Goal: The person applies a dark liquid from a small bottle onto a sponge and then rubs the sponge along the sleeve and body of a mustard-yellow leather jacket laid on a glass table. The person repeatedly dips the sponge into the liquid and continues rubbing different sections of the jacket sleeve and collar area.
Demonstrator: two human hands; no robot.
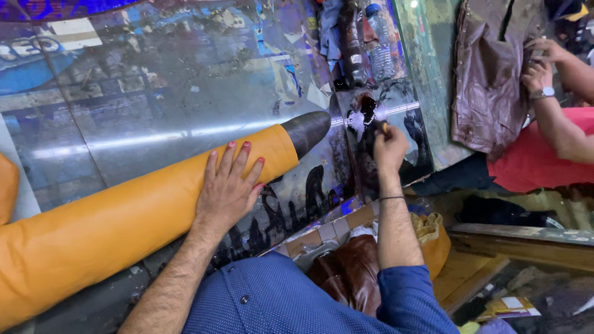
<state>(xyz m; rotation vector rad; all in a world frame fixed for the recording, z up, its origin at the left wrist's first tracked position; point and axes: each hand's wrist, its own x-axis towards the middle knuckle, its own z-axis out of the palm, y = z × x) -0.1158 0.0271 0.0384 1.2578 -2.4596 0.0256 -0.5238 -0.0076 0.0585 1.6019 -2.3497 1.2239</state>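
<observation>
The person's left hand lies flat on the orange fabric roll, fingers spread wide and pressing down, which looks meant to keep the roll from turning on the glossy table. The roll rests across the tabletop with its long axis running from lower left to upper right, its dark core end pointing toward the right hand. That hand is closed tight around a small dark tool, held just past the core end near the table's edge. Off to the right, another person's hands handle a brown leather jacket.
</observation>
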